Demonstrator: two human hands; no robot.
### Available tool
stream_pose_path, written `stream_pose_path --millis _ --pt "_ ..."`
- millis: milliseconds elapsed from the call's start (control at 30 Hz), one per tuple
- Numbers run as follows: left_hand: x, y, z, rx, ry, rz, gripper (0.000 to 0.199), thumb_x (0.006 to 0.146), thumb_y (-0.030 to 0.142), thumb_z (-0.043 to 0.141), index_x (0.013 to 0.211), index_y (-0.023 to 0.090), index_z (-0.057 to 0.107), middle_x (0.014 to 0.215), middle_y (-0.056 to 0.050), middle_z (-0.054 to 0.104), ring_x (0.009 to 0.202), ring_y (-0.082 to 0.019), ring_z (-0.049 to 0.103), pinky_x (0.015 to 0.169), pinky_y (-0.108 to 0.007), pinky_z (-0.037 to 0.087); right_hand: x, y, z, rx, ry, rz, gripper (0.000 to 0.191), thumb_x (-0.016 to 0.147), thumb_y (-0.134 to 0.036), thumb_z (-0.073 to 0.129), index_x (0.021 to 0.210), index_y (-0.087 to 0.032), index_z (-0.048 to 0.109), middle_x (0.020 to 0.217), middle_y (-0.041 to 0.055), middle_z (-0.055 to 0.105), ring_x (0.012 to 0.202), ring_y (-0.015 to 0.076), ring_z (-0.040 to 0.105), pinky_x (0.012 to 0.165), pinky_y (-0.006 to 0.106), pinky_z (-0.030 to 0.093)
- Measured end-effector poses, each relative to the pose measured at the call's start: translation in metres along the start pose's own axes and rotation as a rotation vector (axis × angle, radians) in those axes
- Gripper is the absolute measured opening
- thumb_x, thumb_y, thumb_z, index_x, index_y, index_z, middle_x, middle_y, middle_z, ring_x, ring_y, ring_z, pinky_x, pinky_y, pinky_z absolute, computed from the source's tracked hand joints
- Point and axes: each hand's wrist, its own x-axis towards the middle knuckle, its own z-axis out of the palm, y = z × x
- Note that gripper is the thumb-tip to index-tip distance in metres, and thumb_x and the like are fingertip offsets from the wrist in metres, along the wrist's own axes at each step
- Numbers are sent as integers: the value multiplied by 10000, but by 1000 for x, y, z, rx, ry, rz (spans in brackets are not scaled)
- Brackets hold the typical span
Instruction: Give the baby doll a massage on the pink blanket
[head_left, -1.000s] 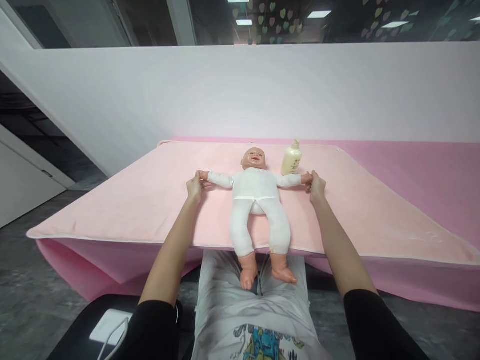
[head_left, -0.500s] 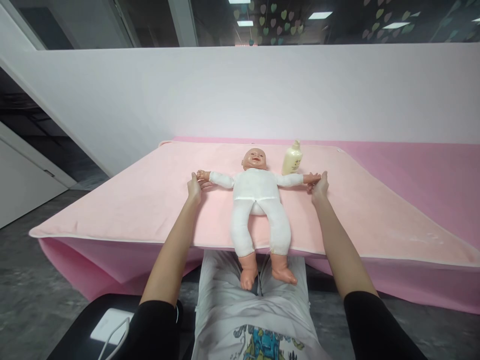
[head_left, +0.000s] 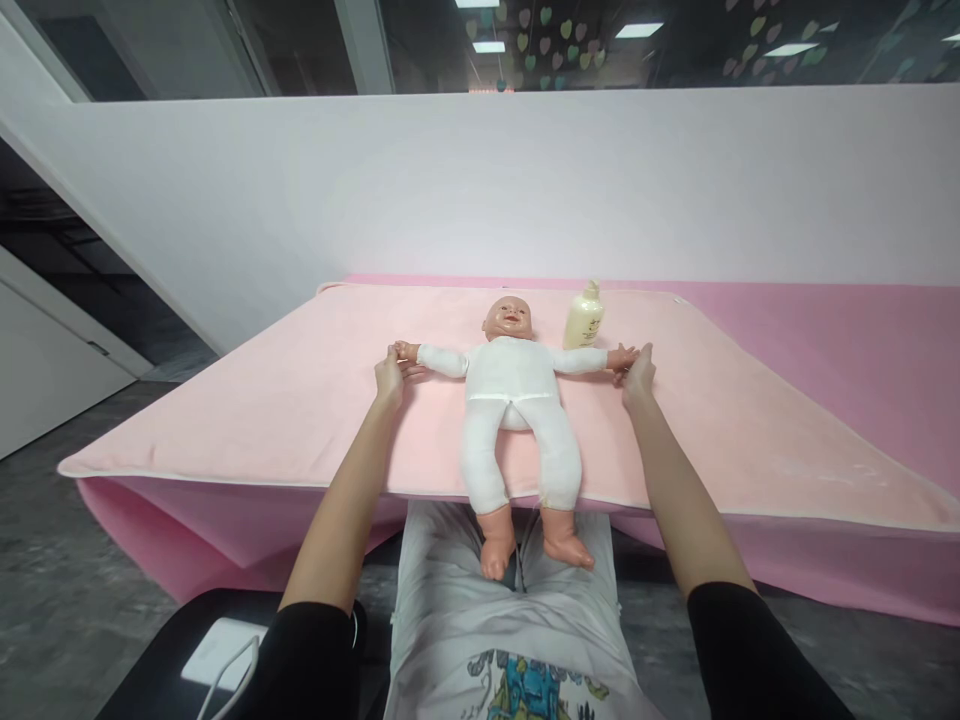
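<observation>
A baby doll (head_left: 512,370) with a white cloth body lies on its back, arms stretched out to both sides and feet hanging over the table's front edge. My left hand (head_left: 390,376) is closed on the doll's hand at the left, thumb on top and fingers beneath. At the right, my right hand (head_left: 639,376) grips the doll's other hand in the same way, its fingers partly hidden under it. A pale yellow pump bottle (head_left: 584,318) stands upright just behind the doll's right-hand arm, apart from my hands.
A light pink towel (head_left: 262,400) covers much of the table over a darker pink cloth (head_left: 862,340). Behind it rises a white wall (head_left: 480,190) with a window above. A white device (head_left: 223,650) with a cable rests on a black seat at lower left.
Almost nothing differs. Both hands keep their hold on the doll's hands, and the doll's hand at the right seems to have shifted very slightly left.
</observation>
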Motion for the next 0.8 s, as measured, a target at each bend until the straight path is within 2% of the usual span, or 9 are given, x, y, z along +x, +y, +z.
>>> stream_pose_path --millis 67,133,200,300,400,567,700,800 --pt "1 0 0 -24 16 -17 427 995 394 270 1019 73 549 643 -106 664 553 -194 677 603 -336 575 1 0 0 6 -26 9 561 950 -583 245 787 -172 590 534 -13 519 313 70 288 293 223 202" --pt "3 -1 -1 -42 24 -33 441 998 402 245 1063 77 536 655 -101 666 557 -194 679 614 -339 576 1 1 0 4 -29 9 537 945 -577 273 792 -172 591 525 -19 516 313 67 281 292 217 197" --pt "4 -2 -1 -40 13 -28 431 990 421 281 1079 83 533 669 -102 670 565 -201 682 617 -346 576 1 1 1 -23 -18 -5 457 925 -558 367 791 -178 583 501 -34 498 315 67 287 292 209 207" --pt "4 -2 -2 2 -28 -3 393 958 431 401 1001 76 564 668 -111 669 568 -203 678 612 -343 573 1 3 1 -78 -15 -32 402 892 -543 459 777 -178 583 459 -51 453 315 69 295 293 203 225" --pt "3 -2 -2 21 -27 0 377 945 430 445 946 77 576 661 -108 665 561 -188 670 610 -326 567 2 3 1 -72 -11 -24 434 904 -561 422 763 -180 574 465 -43 458 314 70 298 292 204 231" --pt "4 -3 -2 -13 1 -13 421 972 448 354 1001 83 563 685 -108 670 570 -190 677 622 -337 568 3 2 1 -32 -21 6 480 931 -571 341 775 -180 572 520 -20 520 309 65 285 286 209 210" --pt "3 -2 -2 -23 4 -16 423 988 419 305 1014 78 554 688 -111 671 580 -194 682 632 -341 571 2 1 1 -7 -25 12 472 951 -538 306 787 -182 569 556 -12 562 306 65 292 287 215 201" --pt "2 -1 -1 -29 22 -21 423 990 418 295 1023 86 554 689 -107 672 587 -193 686 649 -342 574 1 2 1 -11 21 -17 431 964 -473 299 792 -183 566 592 -10 597 303 65 299 282 218 214"
